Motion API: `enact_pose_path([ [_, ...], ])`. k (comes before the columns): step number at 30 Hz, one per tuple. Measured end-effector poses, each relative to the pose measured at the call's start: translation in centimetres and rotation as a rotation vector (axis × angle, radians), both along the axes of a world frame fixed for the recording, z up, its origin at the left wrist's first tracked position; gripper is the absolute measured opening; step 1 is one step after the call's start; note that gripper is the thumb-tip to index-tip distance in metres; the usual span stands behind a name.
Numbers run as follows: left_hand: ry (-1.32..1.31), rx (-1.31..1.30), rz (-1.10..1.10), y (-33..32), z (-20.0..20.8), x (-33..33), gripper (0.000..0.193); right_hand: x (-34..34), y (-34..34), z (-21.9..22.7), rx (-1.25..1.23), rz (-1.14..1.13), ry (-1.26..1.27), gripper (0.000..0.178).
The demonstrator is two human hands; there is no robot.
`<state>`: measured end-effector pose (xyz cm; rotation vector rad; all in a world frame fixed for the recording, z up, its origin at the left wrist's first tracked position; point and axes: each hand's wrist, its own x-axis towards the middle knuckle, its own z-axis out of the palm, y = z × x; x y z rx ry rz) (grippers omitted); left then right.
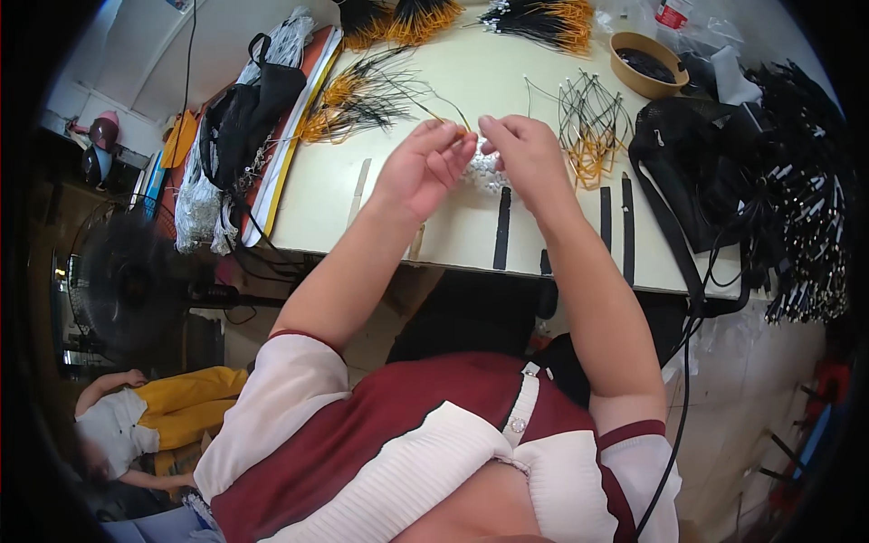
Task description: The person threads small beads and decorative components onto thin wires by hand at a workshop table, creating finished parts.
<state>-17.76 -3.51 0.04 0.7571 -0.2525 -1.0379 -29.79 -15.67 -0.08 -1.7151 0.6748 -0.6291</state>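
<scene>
Over the worktable [430,68], my left hand [424,167] pinches a thin black-and-orange wire [443,104]. The wire loops up above the fingers. My right hand [528,161] is closed beside it, thumb and forefinger pressed together near the wire's end; what they hold is too small to make out. Beneath and between my hands lies a pile of small white connectors [484,172]. To the left, a loose bunch of black-and-orange wires [348,100] is spread out. Another bunch of wires [593,127], with white tips, rests to the right of my right hand.
More wire bundles [543,23] lie along the far edge. A tan bowl [665,87] holds small black parts. Black bags [679,163] and hanging black cables [806,199] crowd the right. A fan [136,281] stands at left, near a person in yellow trousers [190,403].
</scene>
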Motion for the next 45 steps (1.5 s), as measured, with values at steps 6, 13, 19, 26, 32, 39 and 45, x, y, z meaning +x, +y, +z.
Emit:
enact_pose_path([
  [6, -0.136, 0.117, -0.060, -0.2, -0.5, -1.7, 0.007, 2.0, -0.7, -1.4, 0.263, 0.070, -0.037, 0.021],
  [13, -1.169, 0.338, 0.048, 0.8, 0.4, -0.5, 0.021, -2.4, -1.8, 0.3, -0.186, -0.058, -0.128, 0.013],
  [19, -1.332, 0.534, 0.202, 3.8, 0.4, 4.5, 0.021, -14.1, -3.4, 1.2, -0.275, -0.114, -0.038, 0.011],
  [26, -1.328, 0.579, 0.098, 3.5, 0.0, 0.2, 0.015, -18.0, -1.8, -0.7, -0.501, -0.338, 0.187, 0.008],
  [32, -1.682, 0.407, 0.057, -1.8, 0.5, -2.7, 0.011, -16.5, 0.4, -0.5, -0.411, -0.086, -0.092, 0.011],
  [39, -1.849, 0.662, -0.224, -5.8, 0.4, -3.3, 0.017, -16.4, 1.9, -1.3, -0.472, -0.018, -0.049, 0.013],
  [45, -1.660, 0.560, -0.025, -5.1, 1.1, -2.3, 0.021, -15.6, 3.1, -0.7, -0.658, 0.177, -0.011, 0.017],
])
